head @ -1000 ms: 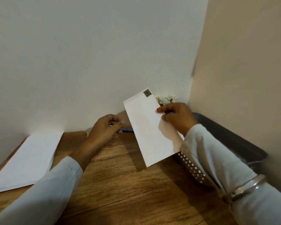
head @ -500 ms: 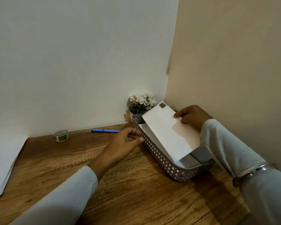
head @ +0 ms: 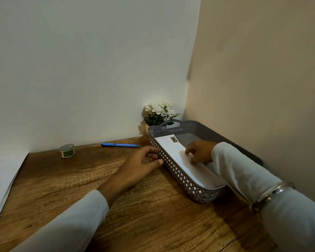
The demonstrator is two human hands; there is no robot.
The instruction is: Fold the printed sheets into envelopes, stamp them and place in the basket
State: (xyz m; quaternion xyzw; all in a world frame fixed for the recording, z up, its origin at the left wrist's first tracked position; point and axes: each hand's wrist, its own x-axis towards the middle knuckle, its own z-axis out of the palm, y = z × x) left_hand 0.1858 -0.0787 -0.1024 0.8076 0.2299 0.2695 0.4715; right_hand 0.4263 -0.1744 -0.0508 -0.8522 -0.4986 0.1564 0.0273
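Head view: the stamped envelope (head: 173,153) lies flat inside the basket (head: 176,171), its long axis parallel to the basket's long side and its stamp (head: 173,139) at the far end. The right hand (head: 198,151) is directly on it, bent fingertips pressing down and gripping nothing. The left hand (head: 144,162), loosely curled and empty, touches the basket's outer wall, so release probably requires only lifting the right hand straight up.

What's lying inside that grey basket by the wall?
A white envelope, stamp at its far corner, lies inside the basket with the right hand resting on it. Bare grey floor shows beyond. Whatever lies under the envelope is covered.
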